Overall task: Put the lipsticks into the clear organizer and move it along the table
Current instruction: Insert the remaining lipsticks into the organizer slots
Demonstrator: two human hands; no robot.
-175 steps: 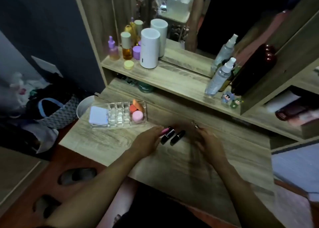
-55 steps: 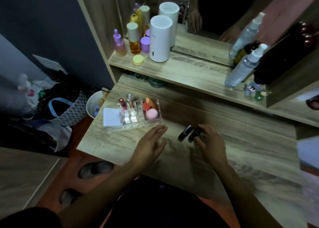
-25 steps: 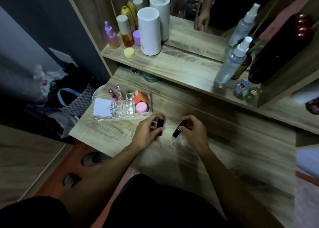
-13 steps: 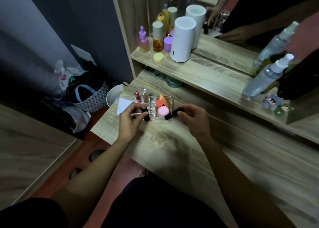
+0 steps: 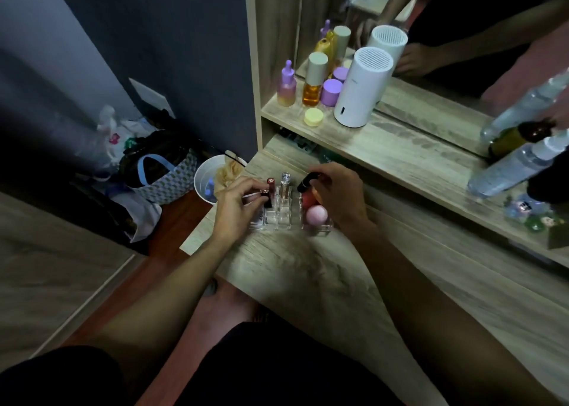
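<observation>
Standing at the tabletop's (image 5: 308,282) near-left corner, the clear organizer (image 5: 286,218) already held a red lipstick (image 5: 270,183) and a clear-capped one (image 5: 285,180) upright in its far slots, with a pink sponge (image 5: 317,214) in its right compartment. The left hand (image 5: 237,211) was over the left slots, its fingers (image 5: 257,190) pinching a dark lipstick (image 5: 268,202) that stood lowered into a slot. The right hand (image 5: 338,196) hovered at the organizer's far-right side, fingers pinching a black lipstick (image 5: 305,182) held tilted, its end above the grid and not yet seated. By my reading, the loading step was nearly finished. The next move would call for tipping the black tube upright over a free slot and letting both go, then gripping the organizer's walls to slide it along the tabletop. Beyond it, a white cup (image 5: 204,184) sat below the tabletop's left edge, and bottles (image 5: 312,81) with a white cylinder (image 5: 361,88) stood on the shelf (image 5: 400,150).
</observation>
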